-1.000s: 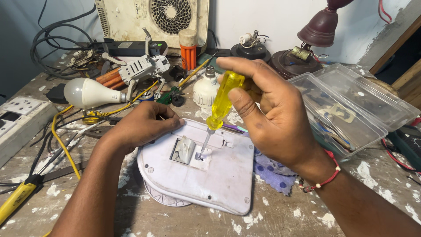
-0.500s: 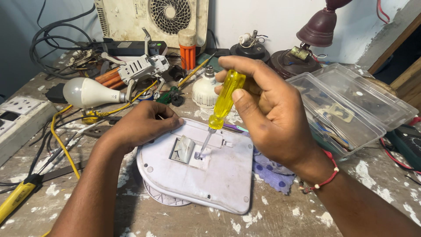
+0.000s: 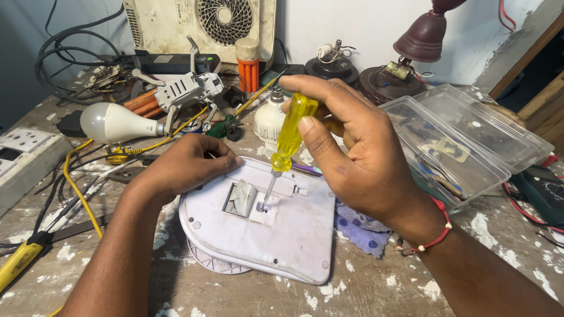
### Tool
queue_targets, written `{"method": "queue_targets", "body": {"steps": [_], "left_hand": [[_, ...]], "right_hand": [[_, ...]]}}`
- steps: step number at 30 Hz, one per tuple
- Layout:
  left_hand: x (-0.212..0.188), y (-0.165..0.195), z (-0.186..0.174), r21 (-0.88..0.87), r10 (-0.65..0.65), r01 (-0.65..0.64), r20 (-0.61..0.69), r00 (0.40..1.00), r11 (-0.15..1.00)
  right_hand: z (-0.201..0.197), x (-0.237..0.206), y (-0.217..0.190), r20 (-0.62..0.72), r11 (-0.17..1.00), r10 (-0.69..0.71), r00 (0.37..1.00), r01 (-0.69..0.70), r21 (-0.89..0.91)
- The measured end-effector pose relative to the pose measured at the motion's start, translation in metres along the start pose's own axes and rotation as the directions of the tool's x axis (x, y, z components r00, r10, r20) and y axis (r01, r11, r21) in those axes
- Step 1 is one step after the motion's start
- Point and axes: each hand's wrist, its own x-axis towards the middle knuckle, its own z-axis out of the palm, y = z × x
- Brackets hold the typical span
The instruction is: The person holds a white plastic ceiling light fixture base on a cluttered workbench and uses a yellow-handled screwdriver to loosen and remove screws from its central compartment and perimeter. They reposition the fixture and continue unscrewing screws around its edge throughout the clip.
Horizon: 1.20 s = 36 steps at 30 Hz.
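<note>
A white flat device [image 3: 282, 235] lies upside down on the paint-stained workbench, its small square compartment [image 3: 249, 202] open. My right hand [image 3: 352, 158] grips a yellow-handled screwdriver [image 3: 291, 138], held nearly upright with its tip down inside that compartment. My left hand [image 3: 185, 164] rests palm down on the device's upper left edge and steadies it. A blue dotted cloth [image 3: 361, 232] lies under the device's right side.
A clear plastic box [image 3: 464, 147] with small parts stands open at the right. A white bulb [image 3: 111, 123], a small drone [image 3: 185, 91], yellow wires [image 3: 76, 188], a white socket strip [image 3: 23, 158], a fan unit [image 3: 200, 26] and lamp bases crowd the back and left.
The screwdriver and both hands stay almost where they were; my right hand has only shifted its grip slightly on the handle.
</note>
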Motion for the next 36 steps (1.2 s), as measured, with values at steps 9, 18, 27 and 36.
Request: {"method": "queue_targets", "body": {"steps": [9,18,27,36], "left_hand": [[0.001,0.0,0.0,-0.006,0.003,-0.003,0.006,1.0,1.0],[0.001,-0.001,0.0,-0.006,0.001,-0.001,0.007,1.0,1.0],[0.003,-0.003,0.001,-0.024,0.018,-0.018,0.014,1.0,1.0],[0.002,-0.001,0.001,0.0,0.017,-0.017,0.013,1.0,1.0]], "right_hand": [[-0.001,0.001,-0.003,0.02,0.993,-0.088,0.996,0.089,-0.078],[-0.001,0.003,-0.004,0.014,0.993,-0.022,1.0,0.023,-0.115],[-0.01,0.004,-0.001,0.033,0.989,0.128,0.991,-0.13,0.071],[-0.012,0.003,-0.004,0.061,0.992,0.074,0.995,-0.079,0.094]]}}
